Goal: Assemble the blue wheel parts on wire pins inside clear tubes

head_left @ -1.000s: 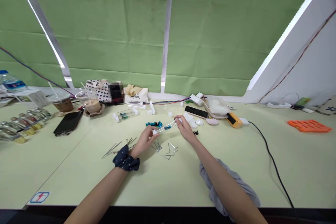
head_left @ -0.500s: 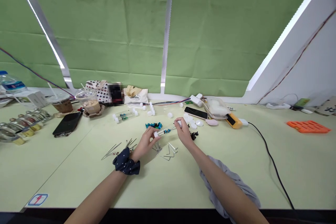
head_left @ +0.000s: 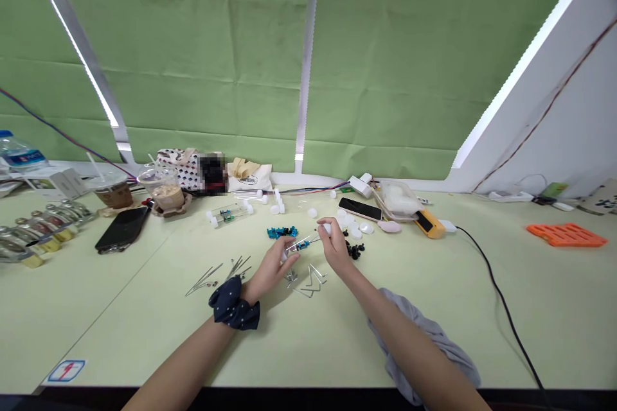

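Note:
A clear tube (head_left: 303, 244) with blue parts inside is held above the table, slightly tilted. My left hand (head_left: 270, 270) is closed around its left end, where a white cap shows between the fingers. At the other end, my right hand (head_left: 336, 249) pinches a white cap (head_left: 326, 229); whether that cap is seated on the tube I cannot tell. Behind the tube lies a pile of small blue parts (head_left: 282, 232). Black parts (head_left: 355, 249) lie just right of my right hand. Bent metal rods (head_left: 311, 282) rest below the tube.
Thin metal rods (head_left: 205, 279) lie left of my left wrist. Loose white caps (head_left: 355, 230), a phone (head_left: 360, 209) and a yellow multimeter (head_left: 430, 224) are at the right. Further back sit finished-looking tubes (head_left: 229, 214) and drink cups (head_left: 168, 196). A black cable (head_left: 496, 289) crosses the right side.
Both hands keep hold at the two ends of the tube. My left hand has shifted slightly, and the right hand's fingers have moved a little left around the white cap.

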A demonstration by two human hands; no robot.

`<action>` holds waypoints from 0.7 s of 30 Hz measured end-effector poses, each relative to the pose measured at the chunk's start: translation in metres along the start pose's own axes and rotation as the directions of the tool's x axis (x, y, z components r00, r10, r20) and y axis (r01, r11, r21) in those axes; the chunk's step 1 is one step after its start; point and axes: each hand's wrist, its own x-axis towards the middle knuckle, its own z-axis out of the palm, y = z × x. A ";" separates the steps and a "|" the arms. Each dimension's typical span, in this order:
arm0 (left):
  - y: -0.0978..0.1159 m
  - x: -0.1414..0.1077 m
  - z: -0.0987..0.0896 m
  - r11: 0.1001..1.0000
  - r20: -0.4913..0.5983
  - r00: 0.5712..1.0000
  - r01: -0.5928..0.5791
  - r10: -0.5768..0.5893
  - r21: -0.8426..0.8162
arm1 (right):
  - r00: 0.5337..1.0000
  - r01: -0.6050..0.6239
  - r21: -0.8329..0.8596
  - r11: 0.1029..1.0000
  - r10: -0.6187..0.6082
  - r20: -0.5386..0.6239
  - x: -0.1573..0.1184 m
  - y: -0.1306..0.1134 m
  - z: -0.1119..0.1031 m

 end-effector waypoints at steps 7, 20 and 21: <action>-0.001 -0.001 0.003 0.998 -0.018 0.999 -0.049 0.050 0.048 | 0.997 -0.075 0.034 0.997 0.075 0.009 -0.004 0.004 0.006; -0.002 -0.002 0.005 0.993 0.037 0.998 -0.060 0.056 0.105 | 0.998 -0.037 -0.092 0.995 0.032 -0.048 -0.001 0.009 0.007; -0.002 -0.003 0.006 0.991 0.041 0.998 -0.061 0.057 0.117 | 0.998 -0.024 -0.106 0.994 0.018 -0.053 -0.001 0.009 0.007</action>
